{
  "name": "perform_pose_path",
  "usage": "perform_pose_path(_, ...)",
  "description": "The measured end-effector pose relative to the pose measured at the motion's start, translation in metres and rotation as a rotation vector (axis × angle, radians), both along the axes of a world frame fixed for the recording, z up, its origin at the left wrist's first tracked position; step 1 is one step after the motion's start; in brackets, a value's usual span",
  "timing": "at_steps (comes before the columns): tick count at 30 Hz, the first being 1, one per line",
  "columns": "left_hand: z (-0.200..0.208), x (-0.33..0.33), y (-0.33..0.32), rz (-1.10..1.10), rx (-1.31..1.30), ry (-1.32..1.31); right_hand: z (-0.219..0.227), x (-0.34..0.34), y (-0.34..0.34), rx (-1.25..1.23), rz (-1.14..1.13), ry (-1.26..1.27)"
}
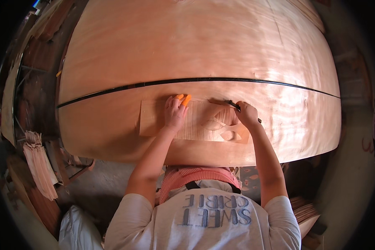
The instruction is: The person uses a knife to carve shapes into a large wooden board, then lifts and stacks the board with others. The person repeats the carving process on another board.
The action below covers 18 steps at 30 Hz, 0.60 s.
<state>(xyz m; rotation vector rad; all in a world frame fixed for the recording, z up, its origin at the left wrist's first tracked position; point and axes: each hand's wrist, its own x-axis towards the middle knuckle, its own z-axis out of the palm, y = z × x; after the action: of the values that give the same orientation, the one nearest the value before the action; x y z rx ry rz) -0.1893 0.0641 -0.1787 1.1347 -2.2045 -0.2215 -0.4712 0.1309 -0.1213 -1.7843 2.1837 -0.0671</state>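
Observation:
A thin rectangular sheet of wood veneer [191,127] lies on the near part of the work surface. My left hand [176,116] presses down on its left half, fingers stretched forward, with orange finger covers [186,100] on two of them. At the right half, my right hand [247,113] is closed around a slim black knife [232,103], whose tip points to the far left; its blade is too small to make out. Curved cuts and a leaf-shaped piece [229,135] show in the veneer just left of and below my right hand.
Large wood sheets [187,46] cover the broad surface, crossed by a narrow black strip [162,82] beyond my hands. Bundled veneer strips [39,168] hang at the left, above a pale bag [80,229]. More stacked veneer [306,214] sits at lower right.

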Motion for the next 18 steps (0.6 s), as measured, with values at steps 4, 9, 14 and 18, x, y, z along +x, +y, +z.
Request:
perform_pose_path(4,-0.025,0.012,0.016,0.121,0.038,0.002,0.009,0.014,0.003,-0.142,-0.041,-0.086)
perform_pose_path(9,-0.003,0.027,0.029,0.327,0.233,-0.162,-0.022,0.057,0.04,0.002,0.091,-0.455)
perform_pose_path(14,-0.008,0.029,0.026,0.383,0.247,-0.176,-0.011,0.135,0.016,0.303,0.203,-0.564)
perform_pose_path(18,-0.022,0.032,0.027,0.348,0.212,-0.185,-0.035,0.162,-0.003,0.329,0.319,-0.27)
